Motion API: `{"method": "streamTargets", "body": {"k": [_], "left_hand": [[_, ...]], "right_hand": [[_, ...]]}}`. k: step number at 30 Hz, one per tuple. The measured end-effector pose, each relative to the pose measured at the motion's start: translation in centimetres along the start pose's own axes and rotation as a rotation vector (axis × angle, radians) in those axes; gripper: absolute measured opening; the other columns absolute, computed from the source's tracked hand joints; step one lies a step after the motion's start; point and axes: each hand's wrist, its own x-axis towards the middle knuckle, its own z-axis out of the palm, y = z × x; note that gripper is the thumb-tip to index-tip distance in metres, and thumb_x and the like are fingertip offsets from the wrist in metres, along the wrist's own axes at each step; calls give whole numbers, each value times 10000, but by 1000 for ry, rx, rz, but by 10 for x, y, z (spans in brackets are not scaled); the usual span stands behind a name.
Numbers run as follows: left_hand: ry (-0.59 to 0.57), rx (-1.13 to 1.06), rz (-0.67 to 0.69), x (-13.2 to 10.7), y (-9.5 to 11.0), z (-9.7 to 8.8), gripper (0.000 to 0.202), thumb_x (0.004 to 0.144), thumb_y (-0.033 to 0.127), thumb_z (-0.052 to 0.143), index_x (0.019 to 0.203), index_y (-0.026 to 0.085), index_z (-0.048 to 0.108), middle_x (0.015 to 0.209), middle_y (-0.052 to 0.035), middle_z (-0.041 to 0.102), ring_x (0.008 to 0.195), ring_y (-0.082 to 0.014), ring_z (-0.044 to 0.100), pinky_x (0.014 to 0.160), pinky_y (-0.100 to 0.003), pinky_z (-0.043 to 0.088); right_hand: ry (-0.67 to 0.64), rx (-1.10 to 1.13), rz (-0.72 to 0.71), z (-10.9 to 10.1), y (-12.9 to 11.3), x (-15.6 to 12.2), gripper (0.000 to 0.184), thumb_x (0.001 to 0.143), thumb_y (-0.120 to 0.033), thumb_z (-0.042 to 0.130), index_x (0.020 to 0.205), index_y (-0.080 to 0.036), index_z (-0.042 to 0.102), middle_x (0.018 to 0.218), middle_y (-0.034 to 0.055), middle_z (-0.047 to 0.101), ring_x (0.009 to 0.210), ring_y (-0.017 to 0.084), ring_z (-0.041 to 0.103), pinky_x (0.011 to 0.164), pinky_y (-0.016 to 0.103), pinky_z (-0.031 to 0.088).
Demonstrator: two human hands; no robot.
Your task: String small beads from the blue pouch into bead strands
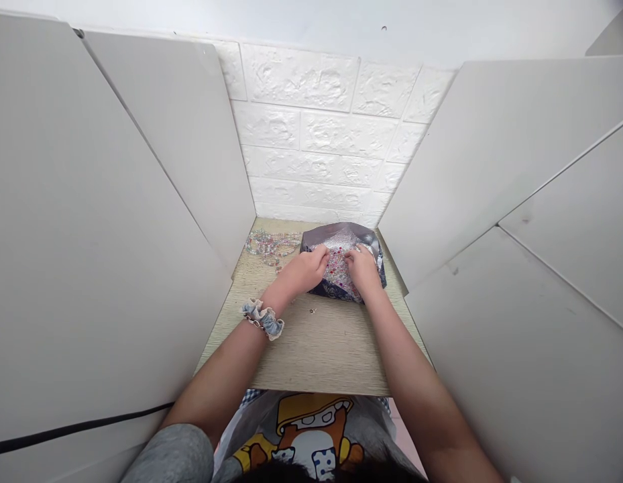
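An open pouch with a silvery lining and dark blue outside lies on the small wooden table, holding many tiny pink, red and clear beads. Over the pouch's left side is my left hand, its fingers pinched together; whatever sits between them is too small to make out. My right hand rests at the right side of the pouch, fingertips bent together among the beads. Any bead in that grip is hidden. To the left of the pouch, strings of multicoloured beads lie in a loose heap.
A tiny metallic piece lies on the wooden tabletop in front of the pouch. White panels stand close on both sides, and a white brick-patterned wall closes off the back. A black cable runs at lower left.
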Motion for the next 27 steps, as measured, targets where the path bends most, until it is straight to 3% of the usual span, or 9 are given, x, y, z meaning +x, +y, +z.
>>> {"method": "streamTargets", "body": {"k": [18, 23, 27], "left_hand": [[5, -83, 10, 0, 2, 0, 252, 851, 322, 241, 894, 196, 455, 589, -5, 518, 574, -160, 505, 535, -244, 312], [7, -388, -8, 4, -2, 5, 211, 836, 302, 286, 760, 189, 448, 604, 17, 520, 528, -104, 462, 548, -220, 335], [-21, -752, -138, 11, -8, 11, 185, 819, 320, 311, 751, 183, 416, 605, 42, 489, 385, -48, 359, 423, -194, 293]], "right_hand": [[-40, -11, -68, 1, -4, -1, 235, 750, -135, 402, 859, -166, 607, 1198, 111, 443, 1106, 201, 389, 881, 314, 306], [-30, -2, -75, 1, -5, 0, 207, 737, -123, 396, 791, -147, 594, 1082, 118, 503, 1011, 197, 445, 840, 306, 328], [-46, -4, -65, 1, -5, 0, 201, 729, -112, 391, 758, -153, 586, 1002, 105, 521, 957, 189, 462, 821, 302, 331]]}}
